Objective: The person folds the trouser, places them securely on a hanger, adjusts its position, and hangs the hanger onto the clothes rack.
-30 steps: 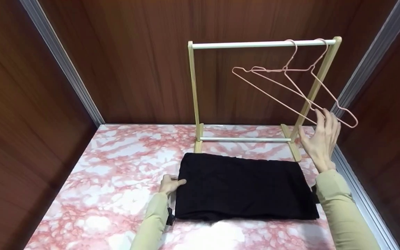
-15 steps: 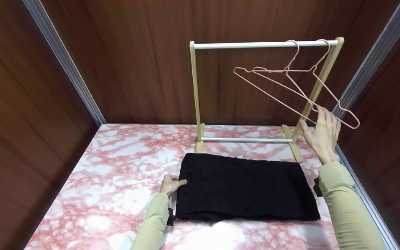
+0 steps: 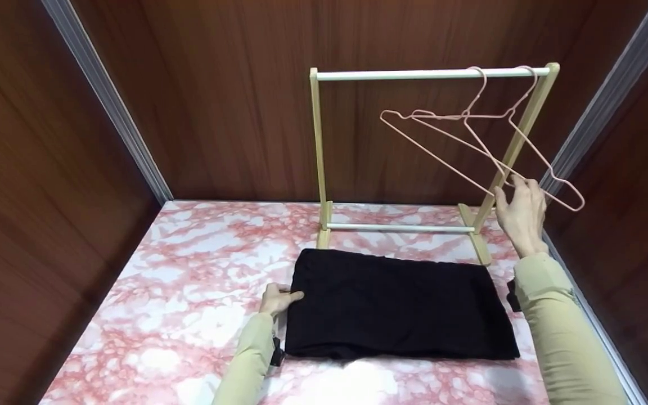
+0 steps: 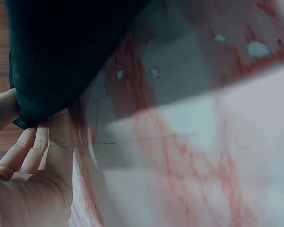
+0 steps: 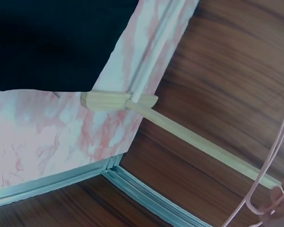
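Note:
A folded black cloth (image 3: 403, 306) lies flat on the marbled table, its garment type not shown. My left hand (image 3: 275, 299) pinches its left edge, thumb on top and fingers underneath; the left wrist view shows the cloth (image 4: 75, 47) between them. Two pink wire hangers hang by their hooks from the rack's upper bar. At the lower right corner of the nearer hanger (image 3: 485, 84) is my right hand (image 3: 522, 216), thumb and fingers closed on the wire and hiding that corner. Behind the hand runs the farther hanger (image 3: 535, 81).
The garment rack (image 3: 391, 75) has wooden posts and white bars, and stands at the back, just behind the cloth. Brown wood-grain walls (image 3: 234, 112) with metal corner strips enclose the red-and-white table (image 3: 200, 270) at the back and sides.
My right thumb and fingers have drawn together at the nearer hanger's corner; before, they were spread wider. The left hand and the cloth stay in place. The view has shifted slightly.

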Demonstrator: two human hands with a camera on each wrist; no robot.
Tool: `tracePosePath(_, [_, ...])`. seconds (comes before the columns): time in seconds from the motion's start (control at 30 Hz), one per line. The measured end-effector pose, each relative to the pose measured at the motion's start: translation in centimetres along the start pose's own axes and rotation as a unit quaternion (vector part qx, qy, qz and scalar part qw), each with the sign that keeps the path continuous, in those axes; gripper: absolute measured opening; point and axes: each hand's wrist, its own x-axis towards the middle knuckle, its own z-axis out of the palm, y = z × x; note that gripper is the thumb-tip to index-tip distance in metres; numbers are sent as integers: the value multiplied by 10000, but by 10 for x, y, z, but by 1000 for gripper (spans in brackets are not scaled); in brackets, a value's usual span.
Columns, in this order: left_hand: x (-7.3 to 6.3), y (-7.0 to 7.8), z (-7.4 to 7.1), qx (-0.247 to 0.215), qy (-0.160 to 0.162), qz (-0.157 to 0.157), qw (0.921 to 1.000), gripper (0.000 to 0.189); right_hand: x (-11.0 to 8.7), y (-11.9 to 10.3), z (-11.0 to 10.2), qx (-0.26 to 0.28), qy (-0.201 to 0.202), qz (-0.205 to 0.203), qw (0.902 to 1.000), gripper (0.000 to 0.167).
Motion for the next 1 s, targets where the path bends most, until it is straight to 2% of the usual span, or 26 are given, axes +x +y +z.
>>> tracePosePath(0.17, [0,1,1,29,51,-61,10000,36,5,-4,-1,200,-30,295,9994,33])
tracePosePath(0.33, [1,-1,1,20,16,-22,10000,32,10,-5,-4,478,-135,921,9945,30])
tracePosePath(0.47, [2,-1,1,14,10,-85,10000,34,14,-6,-7,438,-195,1272,9907,29])
tracePosePath(0.6, [2,-1,1,-26,-44,-208,9998,40,15,-3,-10,359,-258,1419,9889,28])
tracePosePath(0.77, [0,-2,0,-105,-55,-198,9997,46,15,-3,-12,471,-253,1564,9862,27])
tracePosePath(1.0, [1,-2,3,-159,-28,-204,9997,46,13,-13,-14,526,-34,1375,9891,26])
